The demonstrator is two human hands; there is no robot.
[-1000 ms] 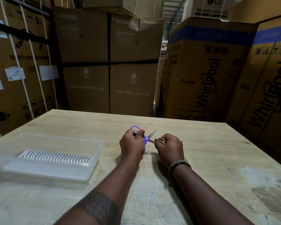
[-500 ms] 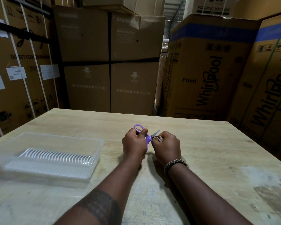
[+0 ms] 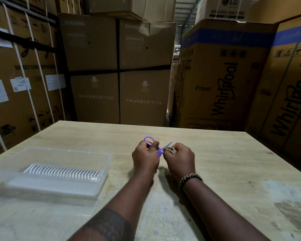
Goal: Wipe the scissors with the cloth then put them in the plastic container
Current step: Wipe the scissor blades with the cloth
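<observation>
The wiping step is in hand: the scissors (image 3: 157, 148) are gripped at the handles by the left hand (image 3: 145, 157), the cloth (image 3: 170, 151) is bunched round the blades in the clenched right hand (image 3: 179, 160). Next, a carry leftward to the plastic container (image 3: 101, 173) is called for.

The left hand (image 3: 145, 158) and right hand (image 3: 180, 160), both curled tight, sit close together.

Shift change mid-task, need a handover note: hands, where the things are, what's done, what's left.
Left hand grips the scissors by the purple handles.
Right hand holds the bunched cloth round the blades; the tip sticks out.
Container sits on the table to the left, no scissors in it.
Done: wiping under way.
Left: finish wiping, put the scissors in the container.
</observation>
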